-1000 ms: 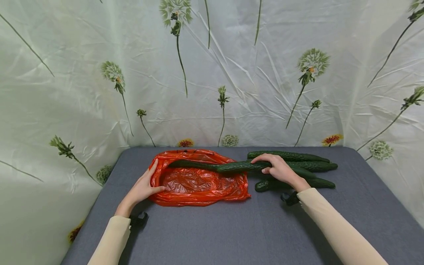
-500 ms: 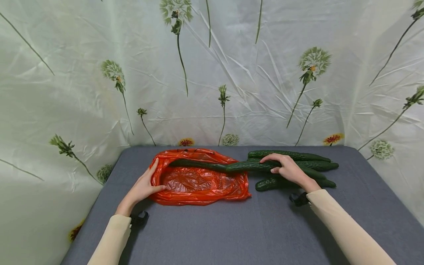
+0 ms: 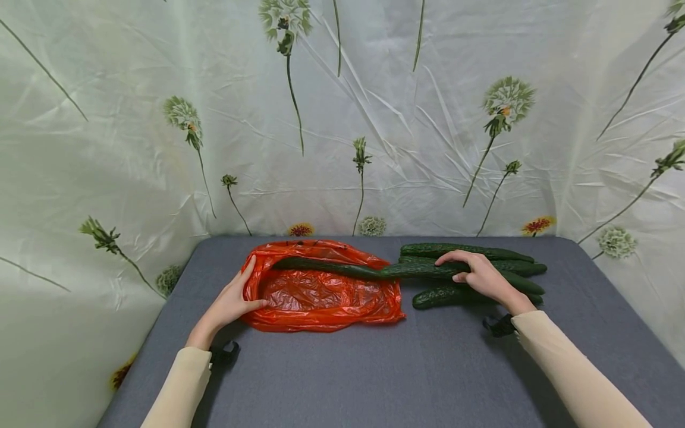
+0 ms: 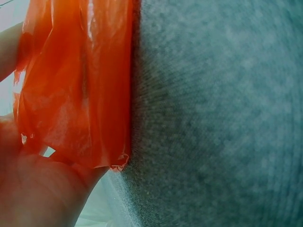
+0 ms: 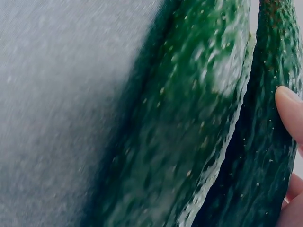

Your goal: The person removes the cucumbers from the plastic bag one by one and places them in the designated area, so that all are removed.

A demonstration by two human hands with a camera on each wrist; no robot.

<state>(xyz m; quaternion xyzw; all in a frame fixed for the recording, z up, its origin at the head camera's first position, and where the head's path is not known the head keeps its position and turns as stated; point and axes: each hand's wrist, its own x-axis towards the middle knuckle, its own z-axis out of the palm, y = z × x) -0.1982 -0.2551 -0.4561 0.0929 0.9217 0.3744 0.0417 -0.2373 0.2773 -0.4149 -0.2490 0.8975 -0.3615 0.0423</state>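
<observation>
In the head view, a red plastic bag (image 3: 321, 321) lies on its side on the left of the table, its mouth facing up. My left hand (image 3: 233, 302) holds the bag's left end, thumb at the front rim and fingers at the back. One dark green cucumber (image 3: 326, 266) lies inside along the bag's back side. My right hand (image 3: 481, 276) grips another cucumber (image 3: 412, 271) from above, thumb in front and fingers over it. That cucumber's left end overlaps the bag's right part, meeting the inner cucumber's end. In the right wrist view, the thumb (image 5: 289, 111) presses the gripped cucumber.
Loose cucumbers lie around my right hand: one at the back (image 3: 465, 249), one just before it (image 3: 521, 267), and a front cucumber (image 3: 446, 296). A grey cloth (image 3: 342, 380) covers the table. A flowered curtain (image 3: 321, 178) stands behind it.
My right hand has moved to the right with the gripped cucumber, drawing its left end toward the bag's right side. The left hand and the bag stay nearly where they were.
</observation>
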